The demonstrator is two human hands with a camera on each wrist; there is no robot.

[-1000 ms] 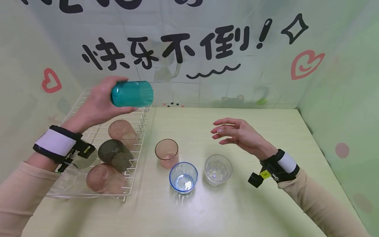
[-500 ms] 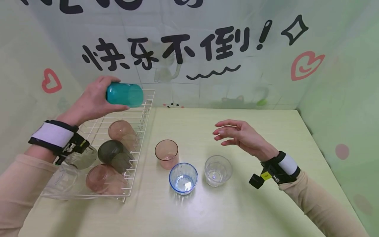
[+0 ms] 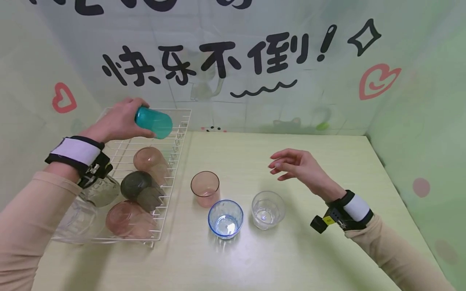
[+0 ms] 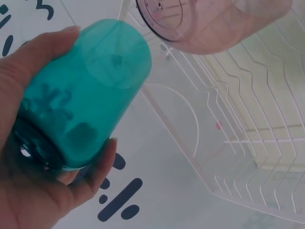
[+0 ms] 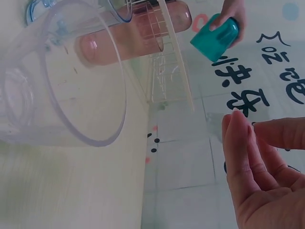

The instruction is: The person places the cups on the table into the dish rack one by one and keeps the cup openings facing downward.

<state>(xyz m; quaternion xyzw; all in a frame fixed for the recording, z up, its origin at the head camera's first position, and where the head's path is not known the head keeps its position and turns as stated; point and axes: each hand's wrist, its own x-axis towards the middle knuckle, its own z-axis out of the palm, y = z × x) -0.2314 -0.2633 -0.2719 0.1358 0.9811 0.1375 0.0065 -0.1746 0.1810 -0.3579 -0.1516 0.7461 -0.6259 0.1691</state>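
My left hand point(image 3: 121, 121) grips a teal glass point(image 3: 154, 122) by its darker end, thumb and fingers on opposite sides. The glass is held in the air over the far part of a white wire drying rack point(image 3: 168, 202), its paler end tilted right and downward. In the left wrist view, the teal glass point(image 4: 90, 90) is near a pink glass point(image 4: 214, 24) in the rack. My right hand point(image 3: 296, 165) hovers over the table with loosely bent fingers, holding nothing. Nearest to it stands a clear glass point(image 3: 268, 210), upright on the table.
A blue-rimmed glass point(image 3: 225, 218) and an amber-pink glass point(image 3: 205, 188) stand upright beside the clear one. Inside the rack lie a grey glass point(image 3: 140, 190), pink glasses point(image 3: 127, 218) and clear glassware point(image 3: 78, 216). A printed wall point(image 3: 247, 109) closes off the back.
The teal glass has moved left and slightly down, going from nearly level to tilted with its free end lower. My right hand has drifted slightly right and down.
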